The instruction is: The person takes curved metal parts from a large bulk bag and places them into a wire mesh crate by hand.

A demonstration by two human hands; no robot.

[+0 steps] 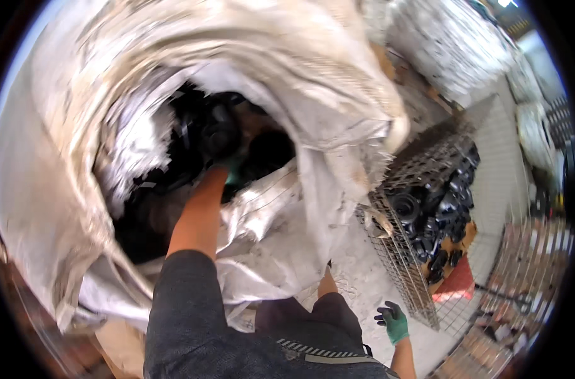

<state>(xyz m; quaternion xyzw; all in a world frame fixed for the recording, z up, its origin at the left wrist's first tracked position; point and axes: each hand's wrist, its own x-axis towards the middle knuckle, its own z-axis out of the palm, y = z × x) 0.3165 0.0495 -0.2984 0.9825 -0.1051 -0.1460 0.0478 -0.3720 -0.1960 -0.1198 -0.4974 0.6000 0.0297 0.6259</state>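
A big off-white woven bulk bag [338, 95] fills the left and middle of the view, its mouth gaping and its edges frayed. Dark, rounded black parts [221, 129] lie inside it, in shadow and blurred. My left arm reaches down through the mouth, and my left hand [233, 172], in a green glove, is among these parts. Its fingers are lost in the dark, so whether it grips anything is hidden. Low at the right, beside my body, my right hand [395, 321] hangs in a green glove with dark fingertips. Its fingers are apart and hold nothing.
Right of the bag stands a wire mesh cage [398, 252] with black ring-shaped and curved parts [436, 211], cardboard and a red piece [455, 281] in it. More white bulk bags [451, 47] stand behind. Pale concrete floor [369, 278] lies between bag and cage.
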